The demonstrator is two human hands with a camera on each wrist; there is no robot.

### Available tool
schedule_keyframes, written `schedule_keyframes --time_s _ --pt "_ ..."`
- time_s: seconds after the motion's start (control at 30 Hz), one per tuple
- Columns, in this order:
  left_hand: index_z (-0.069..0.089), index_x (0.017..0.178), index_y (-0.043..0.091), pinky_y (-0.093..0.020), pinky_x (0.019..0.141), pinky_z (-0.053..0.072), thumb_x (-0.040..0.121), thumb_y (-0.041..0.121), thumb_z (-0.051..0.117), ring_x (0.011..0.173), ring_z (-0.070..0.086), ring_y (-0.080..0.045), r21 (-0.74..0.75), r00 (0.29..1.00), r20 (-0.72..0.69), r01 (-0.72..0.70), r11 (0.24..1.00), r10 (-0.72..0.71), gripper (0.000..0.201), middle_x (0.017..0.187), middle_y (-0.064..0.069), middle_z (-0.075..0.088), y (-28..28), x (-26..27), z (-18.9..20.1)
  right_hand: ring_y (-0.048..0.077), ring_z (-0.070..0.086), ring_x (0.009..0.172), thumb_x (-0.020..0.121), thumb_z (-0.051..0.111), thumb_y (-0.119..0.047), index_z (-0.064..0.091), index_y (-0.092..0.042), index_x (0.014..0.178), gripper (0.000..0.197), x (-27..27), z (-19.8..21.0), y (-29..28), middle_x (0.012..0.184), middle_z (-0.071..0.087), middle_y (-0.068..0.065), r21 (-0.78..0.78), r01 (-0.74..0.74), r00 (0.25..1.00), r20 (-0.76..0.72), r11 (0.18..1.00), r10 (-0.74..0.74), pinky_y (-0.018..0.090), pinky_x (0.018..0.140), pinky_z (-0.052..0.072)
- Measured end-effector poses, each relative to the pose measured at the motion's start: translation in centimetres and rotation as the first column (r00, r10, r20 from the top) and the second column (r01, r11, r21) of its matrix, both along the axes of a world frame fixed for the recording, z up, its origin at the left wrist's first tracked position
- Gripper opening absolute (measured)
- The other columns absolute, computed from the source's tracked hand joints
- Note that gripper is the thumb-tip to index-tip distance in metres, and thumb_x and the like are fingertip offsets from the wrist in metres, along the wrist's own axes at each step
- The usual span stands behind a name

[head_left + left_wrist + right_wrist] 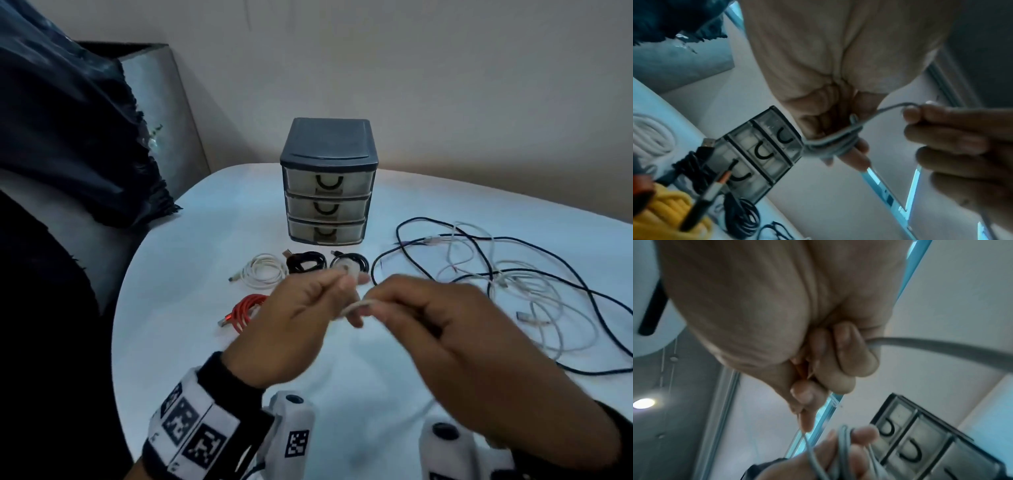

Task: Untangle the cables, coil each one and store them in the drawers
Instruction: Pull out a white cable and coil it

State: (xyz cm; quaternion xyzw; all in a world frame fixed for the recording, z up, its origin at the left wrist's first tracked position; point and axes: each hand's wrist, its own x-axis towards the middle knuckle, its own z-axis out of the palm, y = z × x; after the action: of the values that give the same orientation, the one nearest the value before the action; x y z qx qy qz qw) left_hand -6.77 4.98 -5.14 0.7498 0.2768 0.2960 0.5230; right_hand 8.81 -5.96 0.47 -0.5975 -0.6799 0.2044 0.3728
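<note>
- The left hand [291,329] is held above the white table [191,219] with loops of a thin pale cable [830,142] wound round its fingers [857,154].
- The right hand [455,339] pinches the same cable's free run, feeding the next turn.
- The cable looks light, limp and springy; loops probably slip unless pinched at the crossing.
- Four coiled cables [263,270] lie on the table beyond the hands, near the closed drawers [327,202].
- A tangle of dark and white cables [507,281] lies to the right.
</note>
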Motion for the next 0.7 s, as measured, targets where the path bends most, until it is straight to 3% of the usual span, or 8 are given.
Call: schedule_keyframes --time_s 0.13,0.23,0.3,0.43,0.5,0.57,0.63,0.7 --pt "0.070 0.099 -0.001 -0.043 0.077 0.051 0.099 0.031 0.042 0.063 0.060 -0.019 -0.288 0.956 0.218 0.254 0.923 -0.196 0.043 0.066 0.000 0.062 -1.3 -0.4 1.5 0.015 0.061 0.060 0.084 0.070 -0.031 0.074 -0.033 0.076 0.009 1.4 -0.6 1.6 0.069 0.069 -0.008 0.144 0.222 0.959 -0.209 0.964 -0.190 0.026 0.056 0.047" --pt "0.074 0.090 0.005 -0.030 0.076 0.054 0.095 0.028 0.053 0.053 0.052 -0.014 -0.419 0.882 0.468 0.281 0.863 -0.060 0.031 0.061 -0.001 0.054 -1.2 -0.4 2.5 0.007 0.051 0.053 0.091 0.064 -0.026 0.076 -0.033 0.083 0.016 0.5 -3.0 3.2 0.061 0.063 -0.017 0.085 0.215 0.948 -0.259 0.973 -0.187 0.027 0.055 0.048" --pt "0.073 0.087 0.003 -0.029 0.077 0.056 0.094 0.029 0.051 0.054 0.052 -0.014 -0.512 0.793 0.590 0.224 0.829 0.150 0.034 0.062 -0.001 0.050 -0.5 -0.5 2.8 0.005 0.039 0.049 0.098 0.057 -0.031 0.075 -0.030 0.095 0.018 -0.4 -4.7 3.4 0.054 0.051 -0.017 0.006 0.158 0.973 -0.170 0.987 -0.154 0.035 0.053 0.045" --pt "0.064 0.102 -0.001 -0.031 0.090 0.055 0.101 0.026 0.036 0.061 0.057 -0.012 -0.564 0.666 0.633 0.047 0.825 0.395 0.039 0.067 -0.001 0.054 1.5 -1.2 2.2 0.015 0.046 0.058 0.103 0.039 -0.043 0.061 -0.026 0.106 0.029 -2.4 -5.8 1.8 0.060 0.048 -0.006 -0.134 -0.029 0.976 0.208 0.991 0.057 0.036 0.062 0.043" --pt "0.067 0.097 0.004 -0.037 0.092 0.054 0.100 0.030 0.040 0.066 0.058 -0.014 -0.456 0.765 0.499 -0.166 0.874 0.406 0.037 0.072 -0.002 0.060 2.2 -1.5 1.5 0.015 0.039 0.059 0.099 0.028 -0.051 0.057 -0.029 0.108 0.038 -3.3 -4.8 0.5 0.057 0.039 -0.006 -0.138 -0.077 0.955 0.273 0.987 0.113 0.036 0.063 0.040" --pt "0.069 0.083 0.008 -0.034 0.081 0.053 0.099 0.035 0.048 0.068 0.059 -0.013 -0.175 0.919 0.229 -0.287 0.942 0.322 0.038 0.075 0.001 0.067 1.8 -1.8 0.9 0.009 0.037 0.057 0.095 0.026 -0.053 0.058 -0.031 0.101 0.039 -3.3 -2.9 -0.3 0.057 0.038 -0.010 -0.058 -0.066 0.967 0.244 0.996 0.078 0.032 0.060 0.038" --pt "0.066 0.077 0.005 -0.030 0.067 0.047 0.095 0.036 0.044 0.061 0.056 -0.008 -0.074 0.995 -0.006 -0.100 0.992 0.099 0.042 0.066 0.005 0.066 0.3 -1.5 0.7 -0.001 0.046 0.064 0.098 0.040 -0.044 0.060 -0.030 0.088 0.026 -2.3 -2.0 -0.3 0.068 0.048 -0.018 0.101 0.012 0.983 0.183 0.995 -0.030 0.020 0.063 0.038" --pt "0.066 0.075 0.011 -0.038 0.069 0.051 0.096 0.037 0.038 0.055 0.052 -0.010 -0.185 0.995 -0.009 0.093 0.978 -0.097 0.043 0.058 0.005 0.060 -1.4 -0.7 1.1 -0.003 0.059 0.084 0.100 0.047 -0.031 0.063 -0.028 0.090 0.019 -1.3 -1.8 0.2 0.086 0.058 -0.019 0.174 0.085 0.996 0.016 0.981 -0.089 0.010 0.073 0.040"
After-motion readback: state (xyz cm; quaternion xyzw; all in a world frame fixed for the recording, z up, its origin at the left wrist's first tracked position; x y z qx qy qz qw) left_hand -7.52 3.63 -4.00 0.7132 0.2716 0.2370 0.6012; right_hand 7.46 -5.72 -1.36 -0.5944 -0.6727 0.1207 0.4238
